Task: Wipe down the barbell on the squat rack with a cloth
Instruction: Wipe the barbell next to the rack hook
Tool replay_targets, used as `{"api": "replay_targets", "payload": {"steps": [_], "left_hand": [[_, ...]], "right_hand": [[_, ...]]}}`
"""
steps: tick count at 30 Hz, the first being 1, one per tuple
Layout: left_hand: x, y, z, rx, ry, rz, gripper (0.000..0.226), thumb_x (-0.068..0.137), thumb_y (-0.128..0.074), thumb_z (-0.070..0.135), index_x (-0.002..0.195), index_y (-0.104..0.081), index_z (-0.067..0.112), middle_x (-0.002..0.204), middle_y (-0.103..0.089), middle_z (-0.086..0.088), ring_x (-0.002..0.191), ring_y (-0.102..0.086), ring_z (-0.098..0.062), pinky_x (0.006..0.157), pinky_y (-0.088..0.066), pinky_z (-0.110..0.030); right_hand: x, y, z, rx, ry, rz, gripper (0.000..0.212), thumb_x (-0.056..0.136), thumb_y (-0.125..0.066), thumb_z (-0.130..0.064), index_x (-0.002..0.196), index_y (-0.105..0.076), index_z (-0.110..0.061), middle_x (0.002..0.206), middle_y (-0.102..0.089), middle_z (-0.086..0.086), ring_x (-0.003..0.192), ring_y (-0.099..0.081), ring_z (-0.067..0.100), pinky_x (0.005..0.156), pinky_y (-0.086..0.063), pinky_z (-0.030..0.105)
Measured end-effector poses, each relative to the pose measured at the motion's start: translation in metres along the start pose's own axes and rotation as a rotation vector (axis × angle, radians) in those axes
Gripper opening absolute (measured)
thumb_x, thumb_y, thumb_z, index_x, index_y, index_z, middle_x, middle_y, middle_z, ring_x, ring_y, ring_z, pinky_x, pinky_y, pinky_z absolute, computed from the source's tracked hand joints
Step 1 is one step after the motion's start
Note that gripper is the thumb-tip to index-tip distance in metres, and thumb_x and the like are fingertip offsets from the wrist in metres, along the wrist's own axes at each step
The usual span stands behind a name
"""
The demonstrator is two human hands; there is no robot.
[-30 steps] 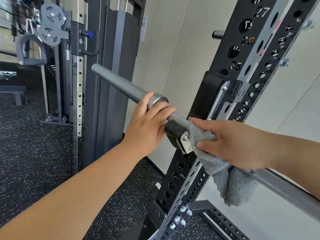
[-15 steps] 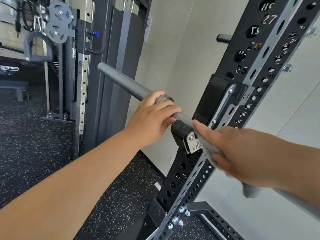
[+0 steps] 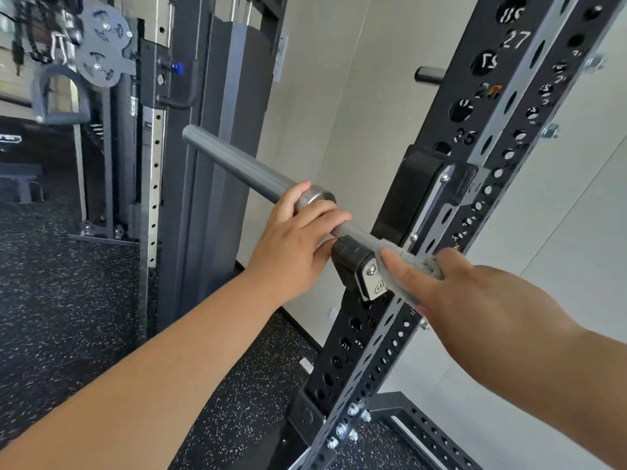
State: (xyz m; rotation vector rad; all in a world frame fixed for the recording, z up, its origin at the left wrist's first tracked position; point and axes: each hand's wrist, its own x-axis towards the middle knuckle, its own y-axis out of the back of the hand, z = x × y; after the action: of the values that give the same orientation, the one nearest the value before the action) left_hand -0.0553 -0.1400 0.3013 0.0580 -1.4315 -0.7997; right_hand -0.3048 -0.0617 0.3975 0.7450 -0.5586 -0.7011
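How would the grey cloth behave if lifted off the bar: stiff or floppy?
Likely floppy: the cloth moulds around the barbell under the right hand. Probably light and grippy: its fuzzy pile shows.

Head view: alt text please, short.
A left hand grips a barbell by its collar while the right hand holds a grey cloth round the bar beside the rack's hook. The black upright, drilled with numbered holes, stands on speckled floor.
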Motion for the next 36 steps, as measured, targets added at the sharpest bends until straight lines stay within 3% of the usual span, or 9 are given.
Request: {"api": "replay_targets", "payload": {"steps": [3,8,10,13,19,23,27,31,36], "left_hand": [[0.004,0.001,-0.001,0.012,0.004,-0.011,0.043,0.094,-0.039,0.03,0.129,-0.063,0.027,0.135,-0.058,0.015,0.15,-0.027,-0.033,0.12,-0.031,-0.051],[0.015,0.006,-0.005,0.089,-0.036,-0.108,0.049,0.097,-0.025,0.039,0.125,-0.063,0.027,0.127,-0.061,0.014,0.147,-0.03,-0.033,0.118,-0.03,-0.051],[0.018,0.01,-0.01,0.122,-0.072,-0.152,0.05,0.1,-0.023,0.042,0.127,-0.062,0.026,0.128,-0.062,0.011,0.146,-0.032,-0.034,0.118,-0.03,-0.054],[0.017,0.016,-0.008,0.188,-0.085,-0.221,0.054,0.1,-0.019,0.042,0.138,-0.054,0.026,0.14,-0.057,0.01,0.15,-0.025,-0.034,0.122,-0.023,-0.057],[0.007,0.01,0.006,0.136,0.044,-0.197,0.058,0.096,-0.027,0.032,0.153,-0.037,0.032,0.156,-0.039,0.014,0.155,-0.005,-0.035,0.121,-0.017,-0.067],[0.008,0.009,0.003,0.099,0.041,-0.174,0.049,0.097,-0.034,0.033,0.144,-0.047,0.033,0.148,-0.048,0.014,0.154,-0.012,-0.032,0.121,-0.019,-0.068],[0.012,0.009,-0.001,0.084,0.003,-0.13,0.043,0.1,-0.028,0.039,0.129,-0.058,0.03,0.132,-0.059,0.014,0.147,-0.023,-0.031,0.12,-0.022,-0.06],[0.014,0.003,-0.007,0.123,-0.027,-0.098,0.041,0.103,-0.028,0.041,0.123,-0.061,0.028,0.125,-0.061,0.013,0.145,-0.029,-0.033,0.116,-0.025,-0.063],[0.017,-0.001,-0.011,0.123,-0.065,-0.044,0.046,0.103,-0.028,0.041,0.128,-0.064,0.027,0.121,-0.065,0.01,0.137,-0.034,-0.035,0.111,-0.03,-0.065]], "right_hand": [[0.015,0.001,0.0,0.033,0.001,-0.122,0.121,0.079,-0.05,0.004,0.138,0.041,-0.048,0.088,-0.03,0.0,0.059,-0.044,0.015,0.041,-0.037,0.03],[0.028,-0.007,0.024,0.366,0.032,-0.131,0.071,0.101,-0.043,-0.043,0.146,0.008,-0.063,0.08,-0.059,-0.006,0.065,-0.059,0.01,0.065,-0.056,0.029],[0.035,-0.006,0.034,0.563,0.031,-0.22,0.065,0.099,-0.047,-0.049,0.14,-0.002,-0.073,0.067,-0.063,0.002,0.056,-0.058,0.013,0.059,-0.051,0.024],[0.032,0.002,0.043,0.825,0.014,-0.286,0.062,0.1,-0.05,-0.045,0.143,-0.013,-0.069,0.045,-0.038,-0.001,0.039,-0.036,0.013,0.04,-0.033,0.018],[0.049,0.004,0.025,0.606,0.083,-0.237,0.062,0.101,-0.044,-0.044,0.146,-0.006,-0.065,0.056,-0.057,-0.008,0.044,-0.051,0.005,0.045,-0.045,0.019],[0.061,-0.001,0.013,0.519,0.08,-0.136,0.064,0.099,-0.043,-0.04,0.151,-0.009,-0.057,0.063,-0.06,-0.007,0.047,-0.056,0.004,0.047,-0.044,0.017],[0.045,-0.003,0.023,0.479,0.099,-0.127,0.071,0.095,-0.043,-0.043,0.147,0.001,-0.065,0.063,-0.062,-0.004,0.056,-0.06,0.005,0.063,-0.055,0.029],[0.026,0.0,0.028,0.411,0.126,-0.085,0.076,0.096,-0.042,-0.043,0.145,0.012,-0.064,0.092,-0.06,-0.012,0.076,-0.057,0.003,0.075,-0.05,0.027],[0.05,0.0,0.023,0.414,0.12,-0.117,0.072,0.097,-0.042,-0.042,0.148,0.007,-0.061,0.075,-0.06,-0.006,0.066,-0.058,0.006,0.069,-0.053,0.031]]}}
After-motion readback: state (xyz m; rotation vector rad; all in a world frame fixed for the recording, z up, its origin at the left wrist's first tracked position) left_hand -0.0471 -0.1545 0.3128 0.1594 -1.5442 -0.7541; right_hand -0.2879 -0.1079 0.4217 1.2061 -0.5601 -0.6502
